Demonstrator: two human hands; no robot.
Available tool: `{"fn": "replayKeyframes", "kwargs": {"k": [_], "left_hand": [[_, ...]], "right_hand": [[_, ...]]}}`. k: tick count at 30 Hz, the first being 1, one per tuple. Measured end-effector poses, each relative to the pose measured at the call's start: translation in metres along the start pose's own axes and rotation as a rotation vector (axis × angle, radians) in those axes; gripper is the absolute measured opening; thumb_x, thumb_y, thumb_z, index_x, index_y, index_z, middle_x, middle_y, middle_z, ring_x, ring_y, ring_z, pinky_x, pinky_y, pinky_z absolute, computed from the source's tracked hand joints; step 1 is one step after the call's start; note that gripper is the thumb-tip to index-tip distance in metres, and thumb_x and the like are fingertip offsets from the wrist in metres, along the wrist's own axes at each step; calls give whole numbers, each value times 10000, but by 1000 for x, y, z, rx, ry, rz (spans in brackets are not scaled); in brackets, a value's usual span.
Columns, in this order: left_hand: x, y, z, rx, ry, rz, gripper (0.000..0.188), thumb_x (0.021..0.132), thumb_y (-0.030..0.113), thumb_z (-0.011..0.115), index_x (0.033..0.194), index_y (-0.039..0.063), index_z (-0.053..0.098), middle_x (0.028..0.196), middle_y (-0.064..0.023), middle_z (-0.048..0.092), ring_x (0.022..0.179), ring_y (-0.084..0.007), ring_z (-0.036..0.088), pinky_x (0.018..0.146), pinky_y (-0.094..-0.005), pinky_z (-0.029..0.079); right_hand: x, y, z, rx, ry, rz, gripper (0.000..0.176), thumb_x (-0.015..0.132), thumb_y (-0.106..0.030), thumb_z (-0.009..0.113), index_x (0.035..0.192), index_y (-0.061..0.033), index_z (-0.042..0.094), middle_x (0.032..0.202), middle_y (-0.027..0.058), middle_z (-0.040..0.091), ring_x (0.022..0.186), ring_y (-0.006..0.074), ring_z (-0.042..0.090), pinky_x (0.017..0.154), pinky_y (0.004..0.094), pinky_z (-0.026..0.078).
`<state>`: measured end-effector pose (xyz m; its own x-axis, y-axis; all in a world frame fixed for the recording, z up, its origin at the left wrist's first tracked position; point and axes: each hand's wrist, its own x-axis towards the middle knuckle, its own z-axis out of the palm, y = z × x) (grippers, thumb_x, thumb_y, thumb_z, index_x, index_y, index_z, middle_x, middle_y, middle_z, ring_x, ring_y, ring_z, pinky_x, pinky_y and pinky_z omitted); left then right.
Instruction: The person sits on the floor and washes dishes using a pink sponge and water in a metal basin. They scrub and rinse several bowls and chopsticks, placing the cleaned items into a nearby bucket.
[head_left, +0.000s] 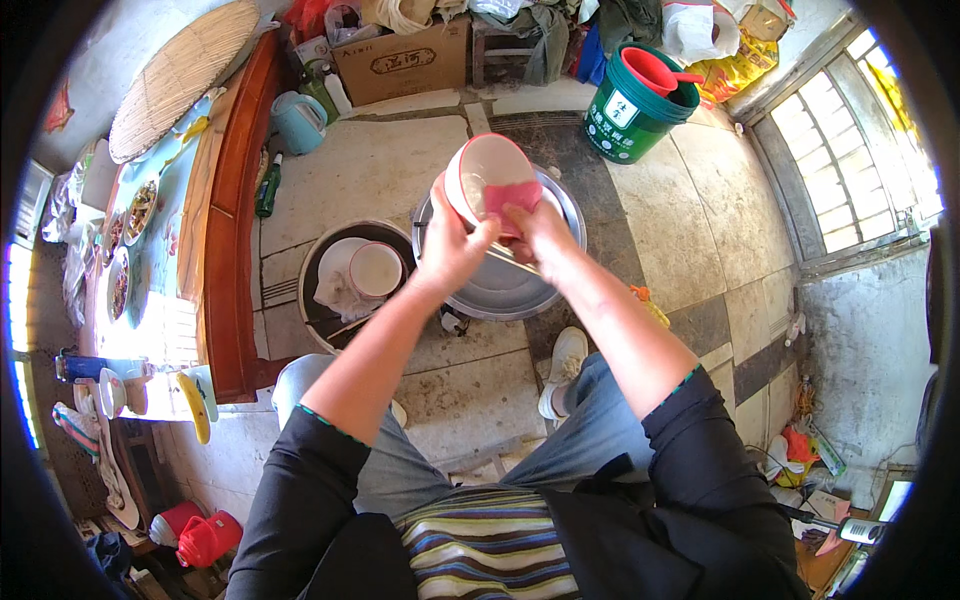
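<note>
My left hand (454, 251) grips a white bowl with a red rim (480, 165) and holds it tilted above a wide metal basin (510, 289) on the floor. Against the bowl's inside, my right hand (536, 236) presses a pink cloth or sponge (514, 202). Thin sticks, perhaps chopsticks, show under my hands. Left of the basin, a darker round metal pot (304, 289) holds another red-rimmed bowl (376, 270), a white dish and a crumpled whitish thing.
A green bucket (630, 112) with a red dipper (649, 71) stands beyond the basin at the right. At the left are a wooden table (225, 225) with dishes, a green bottle (269, 186) and a light blue kettle (298, 124). A cardboard box (405, 64) stands at the back.
</note>
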<state>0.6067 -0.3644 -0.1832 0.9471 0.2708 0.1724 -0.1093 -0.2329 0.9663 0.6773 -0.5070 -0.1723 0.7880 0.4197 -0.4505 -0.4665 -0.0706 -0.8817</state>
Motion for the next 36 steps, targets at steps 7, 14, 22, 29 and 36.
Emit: {"fn": "replayKeyframes", "kwargs": {"k": [7, 14, 22, 29, 36], "left_hand": [[5, 15, -6, -240, -95, -192, 823, 803, 109, 674, 1478, 8, 215, 1350, -228, 488, 1213, -345, 570, 1063, -432, 448], [13, 5, -11, -208, -197, -247, 803, 825, 87, 654, 1498, 35, 220, 1321, -184, 518, 1186, -272, 581, 1007, -392, 500], [6, 23, -26, -371, -388, -387, 641, 944, 138, 575, 1498, 77, 257, 1338, -150, 518, 1146, -241, 627, 942, -403, 583], [1, 22, -31, -530, -362, -631, 646, 906, 171, 564, 1488, 93, 294, 1316, -128, 538, 1116, -236, 650, 944, -421, 588], [0, 22, -24, -557, -300, -618, 593, 902, 176, 556, 1445, 95, 332, 1263, -103, 576, 1023, -218, 691, 893, -390, 605]], "right_hand": [[14, 2, -8, -340, 215, -351, 167, 964, -101, 607, 1097, -6, 639, 889, 118, 726, 545, 175, 658, 402, 323, 454], [18, 10, -18, -282, 175, -246, 189, 937, -128, 663, 1094, -42, 603, 730, 50, 632, 428, 123, 511, 356, 278, 347], [11, -11, -41, -809, 98, -607, 306, 839, -176, 802, 1057, -39, 637, 765, 83, 703, 548, 186, 640, 467, 328, 468], [-1, -44, -41, -944, 279, -621, 224, 818, -163, 786, 1020, -117, 701, 904, 132, 736, 825, 314, 714, 694, 398, 535], [4, -32, -33, -531, 76, -593, 235, 894, -103, 731, 1118, -51, 679, 920, 124, 745, 827, 204, 725, 704, 280, 556]]}}
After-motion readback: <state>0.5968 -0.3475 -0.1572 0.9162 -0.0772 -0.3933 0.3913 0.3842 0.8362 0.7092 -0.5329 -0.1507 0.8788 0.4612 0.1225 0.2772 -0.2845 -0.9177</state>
